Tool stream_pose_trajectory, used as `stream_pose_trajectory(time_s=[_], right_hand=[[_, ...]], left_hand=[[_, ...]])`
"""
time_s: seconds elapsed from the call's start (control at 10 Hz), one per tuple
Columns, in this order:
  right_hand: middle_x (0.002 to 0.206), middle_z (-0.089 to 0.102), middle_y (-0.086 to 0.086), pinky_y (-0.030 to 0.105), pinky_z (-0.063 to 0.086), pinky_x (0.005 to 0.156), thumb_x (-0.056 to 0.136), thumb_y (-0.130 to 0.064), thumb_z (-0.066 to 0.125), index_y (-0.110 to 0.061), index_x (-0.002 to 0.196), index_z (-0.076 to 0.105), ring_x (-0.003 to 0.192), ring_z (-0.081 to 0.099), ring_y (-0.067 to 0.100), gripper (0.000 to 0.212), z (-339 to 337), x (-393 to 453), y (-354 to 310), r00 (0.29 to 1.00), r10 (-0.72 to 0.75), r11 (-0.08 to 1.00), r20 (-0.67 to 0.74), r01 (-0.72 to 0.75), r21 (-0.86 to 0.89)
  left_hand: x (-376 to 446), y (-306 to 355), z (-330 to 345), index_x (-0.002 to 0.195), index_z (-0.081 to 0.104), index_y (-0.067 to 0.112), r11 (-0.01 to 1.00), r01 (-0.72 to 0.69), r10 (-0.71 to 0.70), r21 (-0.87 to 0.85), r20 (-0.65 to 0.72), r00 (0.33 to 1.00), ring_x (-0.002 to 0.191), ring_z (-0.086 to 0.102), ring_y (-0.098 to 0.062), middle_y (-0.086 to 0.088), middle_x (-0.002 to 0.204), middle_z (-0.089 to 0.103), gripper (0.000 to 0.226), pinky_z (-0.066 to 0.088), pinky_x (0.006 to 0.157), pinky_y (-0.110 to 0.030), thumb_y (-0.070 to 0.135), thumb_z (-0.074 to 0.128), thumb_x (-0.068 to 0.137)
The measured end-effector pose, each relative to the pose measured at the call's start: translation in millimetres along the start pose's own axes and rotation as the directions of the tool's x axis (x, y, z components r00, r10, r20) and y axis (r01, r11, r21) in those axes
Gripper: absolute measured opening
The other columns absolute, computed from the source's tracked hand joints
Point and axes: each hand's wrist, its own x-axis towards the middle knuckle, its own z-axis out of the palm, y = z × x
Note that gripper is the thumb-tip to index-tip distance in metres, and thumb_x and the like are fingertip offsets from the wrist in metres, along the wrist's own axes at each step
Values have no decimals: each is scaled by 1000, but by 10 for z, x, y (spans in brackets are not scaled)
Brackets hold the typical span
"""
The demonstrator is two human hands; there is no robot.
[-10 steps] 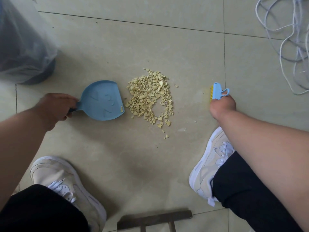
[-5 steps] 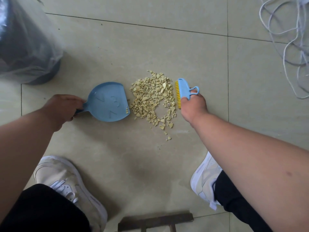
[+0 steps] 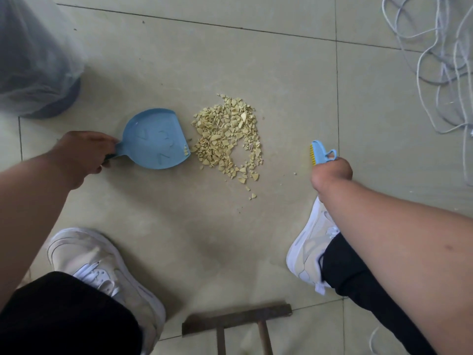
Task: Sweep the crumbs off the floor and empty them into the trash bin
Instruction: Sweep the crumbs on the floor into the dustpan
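On the pale tiled floor (image 3: 281, 73), seen from above by a crouching person, a loose heap of yellow crumbs (image 3: 227, 135) lies at the centre of view. Just beside it at nine o'clock sits a small blue dustpan (image 3: 153, 139), its open lip facing the heap and nearly touching the nearest pieces; a few crumbs already rest at the lip's lower corner. The left hand (image 3: 82, 155) holds the pan's short handle, fingers curled round it. At three o'clock from the heap, well clear of it, the right hand (image 3: 331, 175) grips a little blue brush (image 3: 318, 155) with yellow bristles; the fingers are hidden behind the back of the hand, but one passes through the handle loop. The trash bin (image 3: 38, 60), dark and lined with a cloudy plastic bag, stands at ten o'clock from the pan, near the top left corner.

Risks, as I judge them: several stray crumbs trail off toward six o'clock from the heap, and one sits alone near the brush hand, so a single straight sweep toward the pan would likely miss them. A fast stroke could flick light pieces over or around the shallow pan, especially past its curved ends. If the lip lifts off the tile, crumbs may slide underneath. Carrying the loaded pan to the bin tilted would spill it. White shoes (image 3: 102, 262) flank the work, a tangle of white cable (image 3: 435, 60) lies at two o'clock, and a rusty metal tool (image 3: 238, 319) at six.
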Motion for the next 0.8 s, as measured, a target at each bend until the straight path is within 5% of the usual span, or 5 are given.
stream_pose_trajectory(time_s=[0.1, 0.2, 0.4, 0.7, 0.8], right_hand=[[109, 67, 6, 30, 51, 84, 93, -11, 60, -16, 118, 65, 90, 62, 27, 26, 133, -149, 63, 998, 55, 996, 26, -57, 74], [111, 69, 0, 37, 57, 91, 96, -22, 60, -22, 110, 61, 93, 66, 29, 14, 291, -296, 84, 990, 138, 967, 34, -143, 213], [110, 71, 2, 32, 55, 80, 94, -22, 62, -21, 121, 65, 89, 68, 27, 27, 550, -471, -38, 993, 68, 956, 96, -92, 277], [103, 74, -2, 16, 41, 55, 91, -23, 64, -14, 117, 68, 78, 68, 17, 28, 670, -447, -446, 992, -24, 917, 121, -27, 397], [100, 75, -3, 21, 47, 63, 88, -22, 64, -17, 115, 68, 83, 71, 20, 28, 598, -333, -477, 995, 16, 881, 98, -60, 469]], left_hand=[[66, -134, -40, 124, 70, 11, 999, 30, -28, -31, 60, 998, 46, 61, 14, -10, 116, 65, 29, 55, 58, -15, -4, 59, 102], [44, -153, -116, 127, 71, 2, 997, 36, -33, -64, 48, 998, 44, 63, 4, -14, 92, 69, 27, 47, 44, -9, 0, 68, 100], [-53, -37, -94, 115, 72, 8, 990, 40, -33, -136, 51, 998, 40, 60, 0, 2, 61, 71, 17, 49, 53, -23, 5, 72, 99], [-16, -62, -99, 119, 69, 10, 998, 0, 8, -70, 117, 993, 45, 63, 3, -12, 95, 75, 30, 51, 59, -21, -11, 62, 99], [-41, 11, -92, 103, 69, 26, 997, 54, -49, -59, 68, 996, 43, 61, 9, 15, 60, 72, 26, 52, 64, -26, 4, 56, 104]])
